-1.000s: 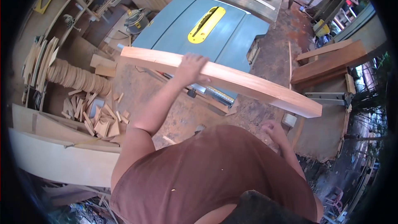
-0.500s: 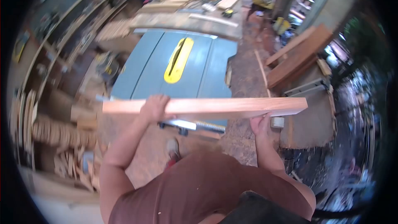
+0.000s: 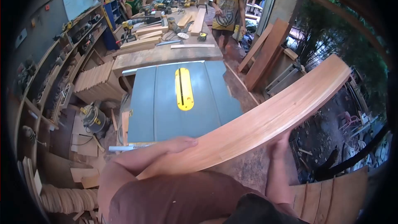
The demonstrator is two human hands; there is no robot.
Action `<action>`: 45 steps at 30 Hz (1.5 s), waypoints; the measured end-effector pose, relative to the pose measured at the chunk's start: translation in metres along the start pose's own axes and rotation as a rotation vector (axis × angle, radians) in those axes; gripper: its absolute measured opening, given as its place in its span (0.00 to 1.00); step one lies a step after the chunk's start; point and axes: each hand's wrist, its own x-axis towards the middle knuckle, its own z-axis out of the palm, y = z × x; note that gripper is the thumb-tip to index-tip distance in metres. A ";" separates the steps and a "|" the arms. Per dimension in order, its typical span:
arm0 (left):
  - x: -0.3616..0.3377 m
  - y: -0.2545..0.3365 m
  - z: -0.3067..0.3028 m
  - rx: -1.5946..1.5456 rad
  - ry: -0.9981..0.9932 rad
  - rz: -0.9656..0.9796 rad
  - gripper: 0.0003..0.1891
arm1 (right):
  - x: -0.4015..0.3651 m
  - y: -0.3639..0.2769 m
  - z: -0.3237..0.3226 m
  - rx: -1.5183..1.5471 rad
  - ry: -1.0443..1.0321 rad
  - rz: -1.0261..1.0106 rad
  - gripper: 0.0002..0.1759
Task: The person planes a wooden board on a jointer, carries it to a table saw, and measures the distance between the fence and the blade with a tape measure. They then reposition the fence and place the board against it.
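When you're handling a long piece like this next to a saw, I'd say the trick is a wide two-handed hold and keeping your eyes on the far end. The board [image 3: 265, 118] is up in the air, crossing over the near right corner of the saw table [image 3: 157, 108]. The low end is at the person's chest and the high end is tilted up to the right (that's the side where the planks [image 3: 265, 54] lean, so I'd swing it slowly).

The left hand [image 3: 166, 146] lies on the top face at the low end, fingers together and pressed flat. The right hand [image 3: 279, 144] takes the lower edge from underneath, further along. Its fingers go behind the wood, so I can't tell how far they wrap. I'd want that hand nearer the middle for balance.

The board itself is long and light reddish-tan, with straight grain, a smooth face and no knots I can see. It looks bowed, but that's probably the lens.
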 end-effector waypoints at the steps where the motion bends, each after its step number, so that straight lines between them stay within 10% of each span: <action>1: 0.001 -0.005 0.012 -0.094 -0.046 -0.004 0.36 | -0.027 0.008 0.019 0.002 -0.003 0.012 0.50; 3: -0.006 -0.018 0.042 -0.291 -0.140 -0.029 0.36 | -0.088 0.021 0.050 0.083 0.310 0.301 0.50; 22: -0.270 -0.154 0.093 -0.053 0.101 -0.110 0.28 | -0.268 0.034 0.219 0.299 0.504 0.822 0.38; 27: -0.344 -0.221 0.052 -0.692 0.196 -0.225 0.30 | -0.261 0.091 0.327 0.367 0.182 0.857 0.32; 40: -0.444 -0.284 0.010 -0.416 0.618 -0.346 0.32 | -0.280 0.225 0.476 0.409 0.002 1.146 0.32; 45: -0.442 -0.280 -0.006 -0.564 0.654 -0.325 0.33 | -0.257 0.201 0.474 0.319 -0.426 1.373 0.38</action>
